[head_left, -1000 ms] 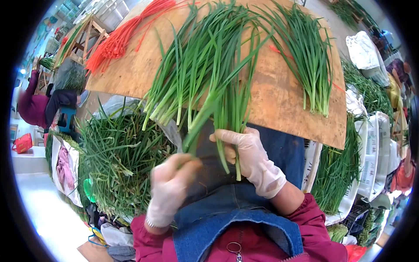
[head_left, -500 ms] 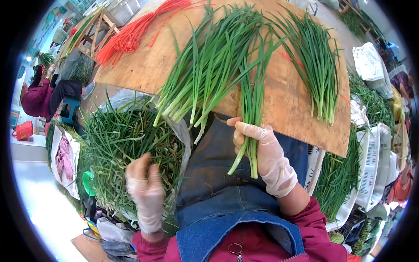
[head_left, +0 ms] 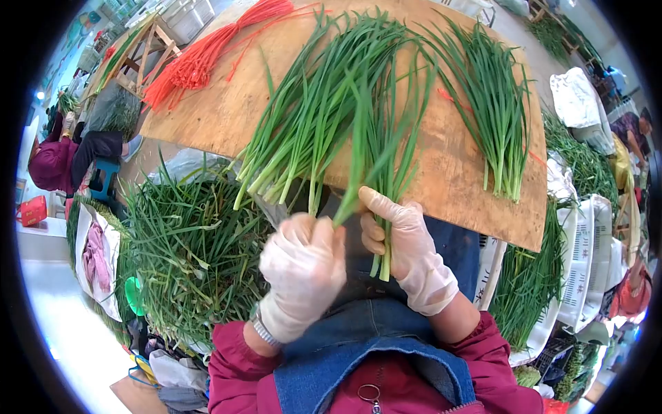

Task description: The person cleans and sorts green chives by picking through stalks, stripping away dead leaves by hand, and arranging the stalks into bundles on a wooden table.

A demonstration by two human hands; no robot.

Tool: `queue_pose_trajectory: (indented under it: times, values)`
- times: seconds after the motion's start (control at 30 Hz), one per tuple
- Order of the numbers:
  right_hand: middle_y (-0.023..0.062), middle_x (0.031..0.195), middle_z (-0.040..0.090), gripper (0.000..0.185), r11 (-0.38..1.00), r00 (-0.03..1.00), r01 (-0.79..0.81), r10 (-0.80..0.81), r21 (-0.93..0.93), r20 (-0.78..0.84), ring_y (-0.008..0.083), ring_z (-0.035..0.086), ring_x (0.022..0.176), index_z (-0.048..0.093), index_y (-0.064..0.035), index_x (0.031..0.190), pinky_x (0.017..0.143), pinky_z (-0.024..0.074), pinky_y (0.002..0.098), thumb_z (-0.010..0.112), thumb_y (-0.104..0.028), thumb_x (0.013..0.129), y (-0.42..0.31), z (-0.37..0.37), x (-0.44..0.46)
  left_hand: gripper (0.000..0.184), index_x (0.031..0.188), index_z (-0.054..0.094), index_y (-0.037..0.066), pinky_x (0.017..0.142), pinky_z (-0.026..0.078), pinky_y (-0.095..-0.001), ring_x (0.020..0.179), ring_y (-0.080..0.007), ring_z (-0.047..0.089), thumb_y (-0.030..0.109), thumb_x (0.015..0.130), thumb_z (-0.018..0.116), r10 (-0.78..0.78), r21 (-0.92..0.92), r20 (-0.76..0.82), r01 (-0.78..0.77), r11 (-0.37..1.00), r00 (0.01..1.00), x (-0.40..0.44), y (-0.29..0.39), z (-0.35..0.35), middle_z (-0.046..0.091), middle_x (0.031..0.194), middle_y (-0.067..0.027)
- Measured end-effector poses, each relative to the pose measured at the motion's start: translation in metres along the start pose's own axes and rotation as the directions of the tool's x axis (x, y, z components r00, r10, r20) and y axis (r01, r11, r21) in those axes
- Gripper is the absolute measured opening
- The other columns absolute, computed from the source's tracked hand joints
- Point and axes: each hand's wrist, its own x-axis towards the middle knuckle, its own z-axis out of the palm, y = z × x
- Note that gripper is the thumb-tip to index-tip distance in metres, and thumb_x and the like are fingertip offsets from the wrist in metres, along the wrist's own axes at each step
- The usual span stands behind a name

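My right hand, in a thin whitish glove, is closed round a small bunch of Chinese chives, pale stem ends hanging below the fingers. Close beside it, my gloved left hand pinches a few chive stalks near their lower ends; it is slightly blurred. A loose pile of chives lies on the wooden board, its stem ends jutting over the near edge. To the right on the board rests a separate bunch of chives, with a bit of red tie beside it.
Red plastic ties lie at the board's far left. Below left sits a large heap of green leaves in a plastic-lined container. White crates with greens stand at right. A co-worker sits at far left.
My left hand has moved up and right from over the leaf heap to the chives, and now grips a few stalks. My right hand keeps its bunch in nearly the same place.
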Motion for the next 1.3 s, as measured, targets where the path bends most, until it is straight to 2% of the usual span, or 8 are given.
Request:
queue_pose_trajectory:
  times: [0.2, 0.27, 0.37, 0.47, 0.57, 0.93, 1.2, 1.3]
  values:
    - [0.0056, 0.065, 0.056, 0.018, 1.000, 1.000, -0.001, 0.001, 0.002, -0.005, 0.0089, 0.041, 0.042, 0.060, 0.0019, 0.092, 0.039, 0.0313, 0.0216, 0.063, -0.009, 0.077, -0.005, -0.001, -0.002, 0.018, 0.083, 0.064, 0.003, 0.056, 0.045, -0.0318, 0.064, -0.0230, 0.057, 0.009, 0.069, 0.074, -0.046, -0.576, 0.098, 0.094, 0.812, 0.994, -0.027, -0.009, -0.009, 0.059, 0.077, -0.0115]
    - [0.0068, 0.070, 0.059, 0.021, 0.999, 1.000, 0.002, -0.003, 0.040, 0.015, 0.0088, 0.043, 0.045, 0.060, 0.0016, 0.094, 0.040, 0.0333, 0.0220, 0.062, -0.009, 0.077, -0.006, -0.010, -0.002, 0.013, 0.083, 0.062, 0.003, 0.057, 0.047, -0.0341, 0.064, -0.0274, 0.057, 0.006, 0.074, 0.069, -0.201, -0.494, -0.087, 0.133, 0.859, 0.976, -0.028, -0.030, -0.004, 0.059, 0.079, -0.0131]
    - [0.0051, 0.068, 0.057, 0.025, 0.998, 0.998, -0.048, 0.046, 0.038, 0.053, 0.0095, 0.048, 0.050, 0.059, 0.0005, 0.099, 0.045, 0.0375, 0.0224, 0.062, -0.010, 0.076, -0.001, -0.015, -0.001, 0.013, 0.087, 0.061, -0.004, 0.063, 0.047, -0.0322, 0.071, -0.0277, 0.059, 0.007, 0.079, 0.062, -0.444, -0.350, -0.011, 0.412, 0.841, 0.896, -0.019, -0.050, 0.004, 0.060, 0.083, -0.0156]
    - [0.0033, 0.068, 0.054, 0.026, 0.999, 0.998, -0.054, 0.054, -0.004, 0.011, 0.0106, 0.048, 0.054, 0.057, 0.0013, 0.101, 0.047, 0.0391, 0.0247, 0.061, -0.011, 0.079, -0.002, -0.009, -0.003, 0.018, 0.089, 0.062, -0.003, 0.055, 0.044, -0.0288, 0.059, -0.0175, 0.057, 0.015, 0.085, 0.060, -0.665, -0.507, 0.341, 0.725, 0.466, 0.665, -0.011, -0.052, 0.019, 0.062, 0.075, -0.0099]
    - [0.0024, 0.067, 0.052, 0.025, 0.996, 0.994, -0.092, 0.093, 0.018, -0.053, 0.0113, 0.047, 0.055, 0.056, 0.0017, 0.101, 0.047, 0.0388, 0.0253, 0.060, -0.011, 0.081, -0.005, 0.003, -0.005, 0.020, 0.090, 0.062, -0.002, 0.047, 0.039, -0.0199, 0.053, -0.0097, 0.053, 0.017, 0.087, 0.057, -0.598, -0.645, 0.557, 0.754, 0.126, 0.577, -0.003, -0.053, 0.018, 0.062, 0.073, -0.0060]
    - [0.0003, 0.061, 0.050, 0.011, 0.998, 0.998, -0.056, 0.057, 0.024, -0.012, 0.0073, 0.041, 0.043, 0.058, -0.0028, 0.081, 0.037, 0.0285, 0.0226, 0.066, -0.009, 0.079, 0.007, 0.019, 0.012, 0.029, 0.097, 0.060, -0.003, 0.040, 0.036, -0.0200, 0.044, -0.0091, 0.050, 0.025, 0.089, 0.055, -0.317, -0.578, 0.804, 0.788, -0.214, 0.504, -0.011, -0.042, 0.021, 0.060, 0.068, -0.0060]
    - [0.0010, 0.057, 0.051, 0.015, 0.868, 0.931, 0.255, -0.339, -0.426, -0.133, 0.0060, 0.039, 0.039, 0.056, -0.0001, 0.078, 0.036, 0.0277, 0.0227, 0.069, -0.007, 0.076, 0.003, 0.046, 0.036, 0.014, 0.092, 0.063, 0.001, 0.039, 0.031, -0.0180, 0.041, -0.0044, 0.043, 0.013, 0.085, 0.059, -0.453, -0.591, 0.732, 0.805, -0.052, 0.508, -0.019, -0.027, 0.031, 0.058, 0.059, -0.0033]
    - [0.0025, 0.060, 0.053, 0.018, 0.858, 0.939, 0.219, -0.316, -0.465, -0.140, 0.0087, 0.044, 0.042, 0.055, 0.0005, 0.085, 0.036, 0.0330, 0.0250, 0.068, -0.006, 0.074, 0.006, 0.044, 0.046, 0.021, 0.099, 0.062, 0.000, 0.051, 0.044, -0.0240, 0.052, -0.0113, 0.053, 0.012, 0.082, 0.060, -0.497, -0.533, 0.642, 0.806, 0.260, 0.584, -0.036, -0.036, 0.038, 0.059, 0.061, -0.0053]
